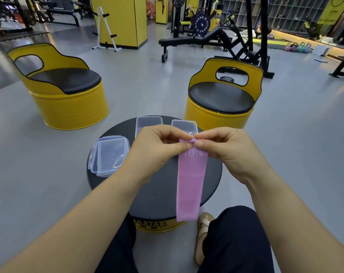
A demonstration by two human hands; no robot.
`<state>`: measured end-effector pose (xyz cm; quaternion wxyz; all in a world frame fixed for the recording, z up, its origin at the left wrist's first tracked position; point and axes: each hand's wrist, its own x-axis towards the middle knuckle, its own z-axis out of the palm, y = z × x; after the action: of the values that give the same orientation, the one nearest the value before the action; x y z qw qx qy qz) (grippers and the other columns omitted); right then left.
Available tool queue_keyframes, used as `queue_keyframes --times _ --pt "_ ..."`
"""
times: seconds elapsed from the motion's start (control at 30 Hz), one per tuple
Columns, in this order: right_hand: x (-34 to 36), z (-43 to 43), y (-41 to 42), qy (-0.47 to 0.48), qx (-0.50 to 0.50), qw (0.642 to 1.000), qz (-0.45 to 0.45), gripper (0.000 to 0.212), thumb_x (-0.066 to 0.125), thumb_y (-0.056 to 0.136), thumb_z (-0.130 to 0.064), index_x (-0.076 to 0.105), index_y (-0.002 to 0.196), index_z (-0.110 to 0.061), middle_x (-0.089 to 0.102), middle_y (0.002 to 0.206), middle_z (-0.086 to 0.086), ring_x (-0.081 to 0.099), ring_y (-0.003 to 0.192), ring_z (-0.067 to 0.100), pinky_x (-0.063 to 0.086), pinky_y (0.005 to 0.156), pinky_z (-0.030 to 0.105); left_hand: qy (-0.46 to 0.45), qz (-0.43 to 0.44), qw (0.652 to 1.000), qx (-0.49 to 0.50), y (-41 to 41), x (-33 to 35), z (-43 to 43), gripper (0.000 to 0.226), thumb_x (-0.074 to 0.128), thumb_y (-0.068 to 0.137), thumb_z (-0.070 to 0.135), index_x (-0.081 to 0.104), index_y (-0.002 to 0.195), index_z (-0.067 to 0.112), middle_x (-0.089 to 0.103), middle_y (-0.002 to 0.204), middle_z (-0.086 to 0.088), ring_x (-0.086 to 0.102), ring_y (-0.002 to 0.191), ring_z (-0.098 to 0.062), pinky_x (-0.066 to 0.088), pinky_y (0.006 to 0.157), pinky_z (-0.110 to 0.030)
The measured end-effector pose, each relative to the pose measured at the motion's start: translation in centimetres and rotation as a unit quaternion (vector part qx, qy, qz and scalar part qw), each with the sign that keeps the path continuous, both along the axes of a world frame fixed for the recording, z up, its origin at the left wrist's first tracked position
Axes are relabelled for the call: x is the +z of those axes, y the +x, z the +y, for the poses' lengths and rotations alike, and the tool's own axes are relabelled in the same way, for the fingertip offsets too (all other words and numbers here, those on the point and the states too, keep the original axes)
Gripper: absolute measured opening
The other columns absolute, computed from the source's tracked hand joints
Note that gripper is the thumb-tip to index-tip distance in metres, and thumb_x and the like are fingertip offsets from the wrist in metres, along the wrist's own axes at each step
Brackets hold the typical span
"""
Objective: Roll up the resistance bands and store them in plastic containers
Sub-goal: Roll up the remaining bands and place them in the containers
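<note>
1 pink band (188, 186), flat fabric, "10 LB" print, hangs over black round table (157, 194). Top edge curled, pinched by L hand (157, 152) + R hand (226, 148). 2 clear containers (149, 122) (184, 126) behind hands, 1 lid stack (110, 156) at left.

Two yellow drum chairs (68, 89) (222, 95) beyond round black table (157, 194) — weight bench (186, 41) behind.

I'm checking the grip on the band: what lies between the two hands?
In the head view, the folded top edge of the pink resistance band spans the gap between the left hand and the right hand; both pinch it.
</note>
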<state>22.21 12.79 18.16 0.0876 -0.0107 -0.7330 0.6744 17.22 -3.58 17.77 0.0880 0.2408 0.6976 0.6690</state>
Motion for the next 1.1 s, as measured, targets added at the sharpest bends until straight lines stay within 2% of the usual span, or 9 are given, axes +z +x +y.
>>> queue_keyframes --times 0.1,0.27,0.37,0.43,0.6,0.77,0.87,1.0,1.1 --pt "-0.09 -0.13 -0.01 -0.003 0.001 1.000 0.004 0.014 0.075 0.056 -0.021 0.077 0.070 -0.022 0.074 0.077 0.003 0.070 0.079 0.016 0.058 0.078 0.029 -0.009 -0.005 1.000 -0.003 0.03 0.05 -0.13 0.016 0.074 0.073 0.000 0.074 0.078 0.016 0.073 0.077 0.001 0.069 0.078 -0.013 0.056 0.076 -0.026" --pt "-0.07 -0.25 -0.08 0.022 -0.006 1.000 0.017 0.017 0.074 0.058 -0.022 0.076 0.075 -0.023 0.075 0.078 0.000 0.070 0.078 0.013 0.057 0.075 0.023 -0.036 0.001 0.999 0.029 0.07 0.04 -0.28 0.006 0.075 0.076 0.016 0.075 0.081 0.019 0.074 0.080 -0.004 0.070 0.081 -0.022 0.058 0.079 -0.038" --pt "-0.19 -0.37 -0.13 0.034 -0.019 0.999 0.018 0.022 0.074 0.058 -0.024 0.075 0.080 -0.020 0.075 0.080 0.001 0.070 0.079 0.013 0.057 0.075 0.023 -0.047 0.023 0.998 0.038 -0.02 0.04 -0.32 0.007 0.076 0.076 0.015 0.075 0.080 0.021 0.073 0.077 0.003 0.069 0.075 -0.010 0.056 0.071 -0.024" --pt "-0.31 -0.41 -0.15 0.036 -0.023 0.999 0.013 0.028 0.074 0.059 -0.026 0.074 0.086 -0.018 0.075 0.085 0.005 0.071 0.084 0.017 0.057 0.078 0.027 -0.042 0.026 0.998 0.049 -0.11 -0.04 -0.31 0.011 0.077 0.075 0.013 0.074 0.078 0.023 0.073 0.076 0.004 0.068 0.074 -0.008 0.054 0.069 -0.020" --pt "-0.19 -0.60 -0.02 0.030 -0.013 0.999 0.005 0.031 0.071 0.065 -0.026 0.073 0.092 -0.010 0.075 0.087 0.006 0.072 0.085 0.016 0.057 0.073 0.023 -0.026 0.034 0.997 0.057 -0.11 -0.06 -0.24 0.017 0.076 0.075 0.009 0.073 0.074 0.027 0.073 0.077 0.004 0.069 0.076 -0.011 0.056 0.073 -0.022" --pt "-0.12 -0.59 0.08 0.054 -0.037 0.998 0.013 0.026 0.073 0.061 -0.030 0.075 0.083 -0.017 0.074 0.082 0.003 0.070 0.081 0.014 0.058 0.075 0.025 -0.021 0.022 0.999 0.045 -0.03 -0.15 -0.24 0.021 0.075 0.074 0.005 0.073 0.073 0.026 0.073 0.076 0.003 0.068 0.075 -0.010 0.056 0.072 -0.021" --pt "-0.35 -0.46 0.01 0.051 -0.050 0.997 0.014 0.013 0.077 0.066 -0.018 0.074 0.079 -0.019 0.074 0.079 0.000 0.069 0.077 0.010 0.057 0.075 0.023 -0.026 0.000 0.999 0.023 -0.13 -0.27 -0.29 0.019 0.075 0.075 0.004 0.072 0.079 0.022 0.074 0.082 -0.002 0.069 0.080 -0.016 0.057 0.078 -0.027" --pt "-0.51 -0.44 0.08 0.044 -0.058 0.997 0.018 0.013 0.077 0.068 -0.009 0.074 0.077 -0.018 0.074 0.077 -0.002 0.070 0.077 0.010 0.056 0.073 0.020 -0.043 -0.017 0.999 0.010 -0.07 -0.44 -0.43 0.010 0.076 0.076 0.018 0.075 0.085 0.020 0.074 0.085 -0.006 0.070 0.086 -0.022 0.056 0.085 -0.041" --pt "-0.64 -0.58 0.01 0.054 -0.056 0.997 0.020 0.014 0.078 0.067 -0.010 0.074 0.076 -0.020 0.073 0.079 0.000 0.070 0.079 0.013 0.056 0.075 0.022 -0.046 0.007 0.999 0.019 -0.03 -0.49 -0.46 0.007 0.075 0.077 0.017 0.076 0.082 0.021 0.074 0.081 0.000 0.070 0.082 -0.016 0.057 0.081 -0.034"
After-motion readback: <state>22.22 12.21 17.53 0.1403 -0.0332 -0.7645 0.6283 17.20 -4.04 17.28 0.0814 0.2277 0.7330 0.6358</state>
